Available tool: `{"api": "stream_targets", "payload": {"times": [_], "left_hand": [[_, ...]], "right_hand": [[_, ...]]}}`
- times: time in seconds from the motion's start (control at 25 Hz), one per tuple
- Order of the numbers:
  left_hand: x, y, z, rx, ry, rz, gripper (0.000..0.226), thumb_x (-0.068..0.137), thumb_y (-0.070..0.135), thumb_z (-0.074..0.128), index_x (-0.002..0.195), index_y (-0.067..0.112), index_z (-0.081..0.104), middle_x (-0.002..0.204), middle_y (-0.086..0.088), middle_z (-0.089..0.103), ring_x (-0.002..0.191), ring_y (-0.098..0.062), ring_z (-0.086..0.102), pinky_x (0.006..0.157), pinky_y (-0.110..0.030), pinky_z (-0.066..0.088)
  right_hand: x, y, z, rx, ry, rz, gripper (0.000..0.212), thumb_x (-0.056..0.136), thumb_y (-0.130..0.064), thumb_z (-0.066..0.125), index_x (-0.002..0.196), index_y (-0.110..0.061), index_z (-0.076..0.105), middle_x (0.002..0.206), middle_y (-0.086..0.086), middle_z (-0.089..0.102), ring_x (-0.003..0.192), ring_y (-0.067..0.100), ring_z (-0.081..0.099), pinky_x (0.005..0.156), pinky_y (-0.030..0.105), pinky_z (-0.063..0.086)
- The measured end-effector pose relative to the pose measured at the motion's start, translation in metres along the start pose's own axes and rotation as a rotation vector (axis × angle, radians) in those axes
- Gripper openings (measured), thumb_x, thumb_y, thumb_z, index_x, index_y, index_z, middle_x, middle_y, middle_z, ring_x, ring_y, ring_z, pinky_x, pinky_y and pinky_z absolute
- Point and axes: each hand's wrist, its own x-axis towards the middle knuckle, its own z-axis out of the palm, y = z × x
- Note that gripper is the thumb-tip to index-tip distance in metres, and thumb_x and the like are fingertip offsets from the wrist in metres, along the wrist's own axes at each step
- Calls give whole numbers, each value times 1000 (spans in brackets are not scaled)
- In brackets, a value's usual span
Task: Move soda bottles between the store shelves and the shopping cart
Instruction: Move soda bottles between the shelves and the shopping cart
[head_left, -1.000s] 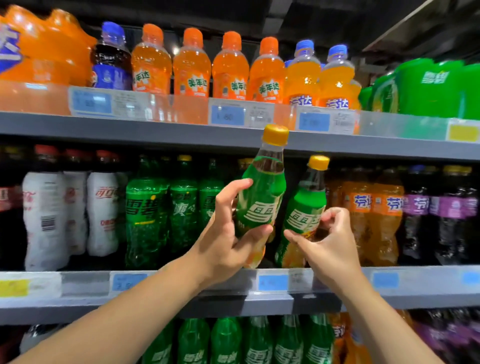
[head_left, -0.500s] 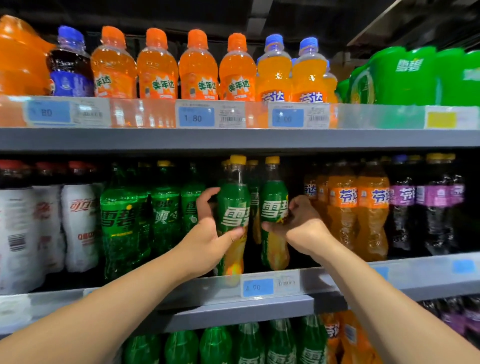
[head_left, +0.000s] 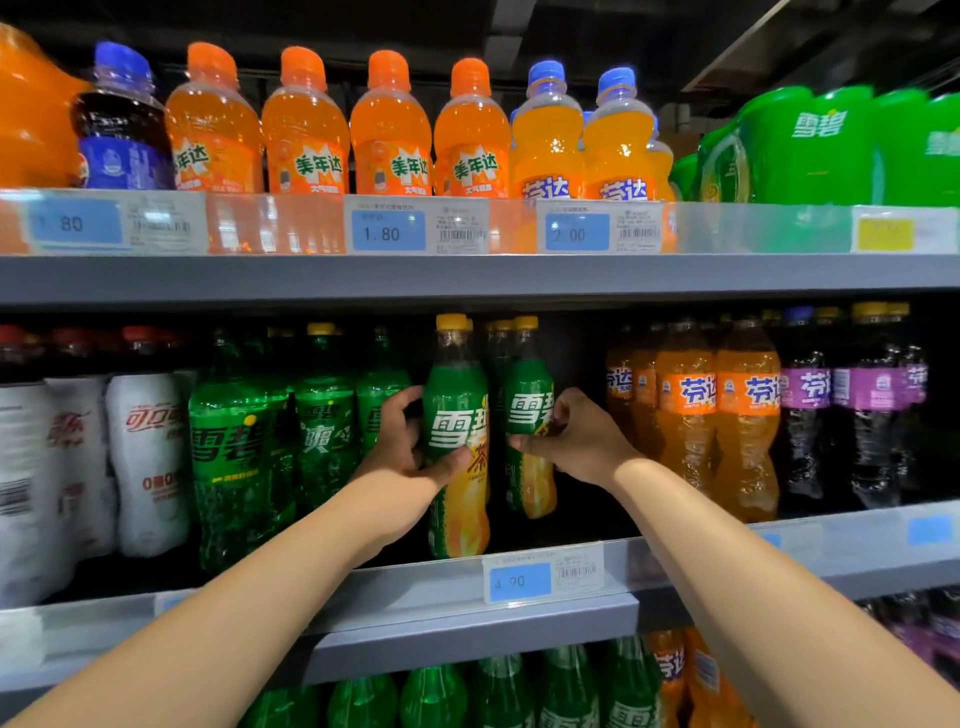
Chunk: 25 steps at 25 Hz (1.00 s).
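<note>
In the head view, your left hand was wrapped around the front yellow-capped green-and-yellow soda bottle, standing upright at the middle shelf's front edge. Your right hand pinched the label of its twin just behind, likely seating both in their row above the price tag.

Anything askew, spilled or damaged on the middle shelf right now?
Nothing stands out. Both yellow-capped green bottles, one in the left hand and one in the right hand, stand upright on the middle shelf. Neighbouring rows look upright too; no spill or damage visible.
</note>
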Motion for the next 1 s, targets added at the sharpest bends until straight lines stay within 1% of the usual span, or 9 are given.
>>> {"api": "stream_targets", "payload": {"times": [0.2, 0.28, 0.32, 0.4, 0.48, 0.64, 0.8, 0.88, 1.0], "left_hand": [[1, 0, 3, 99, -2, 17, 77, 88, 21, 75, 144, 47, 27, 120, 26, 57, 117, -10, 62, 106, -47, 48], [3, 1, 3, 141, -4, 9, 82, 91, 21, 72, 154, 37, 23, 116, 28, 55, 118, -13, 60, 105, -43, 48], [3, 1, 4, 165, -6, 3, 83, 91, 23, 72, 155, 36, 22, 115, 31, 54, 119, -12, 60, 103, -39, 48], [4, 2, 3, 239, -6, 0, 83, 91, 32, 72, 157, 37, 20, 117, 31, 54, 115, -7, 57, 95, -30, 45], [5, 3, 2, 307, 15, -1, 84, 90, 39, 72, 157, 36, 21, 122, 24, 54, 112, -4, 55, 91, -25, 43], [7, 2, 5, 280, 59, -20, 85, 88, 33, 76, 157, 30, 27, 124, 18, 53, 114, -7, 56, 97, -31, 46], [7, 3, 5, 259, 61, -67, 85, 83, 23, 82, 152, 25, 33, 138, 4, 58, 112, -15, 62, 100, -38, 52], [5, 3, 5, 356, 41, -103, 89, 81, 26, 84, 151, 27, 31, 133, 4, 59, 107, -17, 63, 96, -42, 55], [2, 4, 6, 471, 32, -153, 79, 79, 37, 84, 142, 27, 37, 108, 13, 58, 98, -20, 65, 86, -46, 59]], "right_hand": [[-6, 9, 3, -78, -27, 33, 43, 76, -37, 86, 92, -29, 47, 97, -7, 62, 85, 11, 63, 63, 25, 52], [-8, 14, 4, -102, -62, 52, 36, 81, -30, 83, 94, -29, 49, 103, -6, 61, 88, 14, 65, 63, 27, 60], [-9, 15, 5, -104, -68, 55, 33, 84, -28, 81, 94, -28, 50, 103, -6, 61, 86, 15, 66, 58, 24, 59], [-10, 16, 7, -89, -71, 61, 27, 88, -26, 78, 94, -25, 52, 103, -4, 60, 85, 16, 66, 51, 19, 56], [-9, 17, 8, -85, -77, 58, 23, 91, -25, 75, 97, -22, 53, 103, -2, 61, 85, 16, 66, 53, 22, 58], [-8, 18, 8, -175, -73, 26, 19, 93, -28, 72, 100, -21, 55, 100, -2, 63, 85, 17, 65, 68, 35, 64], [-9, 17, 9, -191, -97, 44, 18, 94, -34, 70, 92, -23, 56, 94, -1, 65, 79, 19, 68, 56, 28, 60], [-10, 16, 9, -212, -111, 34, 17, 95, -34, 69, 88, -23, 58, 88, -2, 65, 75, 17, 66, 54, 24, 52], [-16, 7, 8, -188, 8, -90, 17, 94, -30, 69, 82, -25, 59, 80, -6, 64, 77, 13, 62, 61, 20, 42]]}}
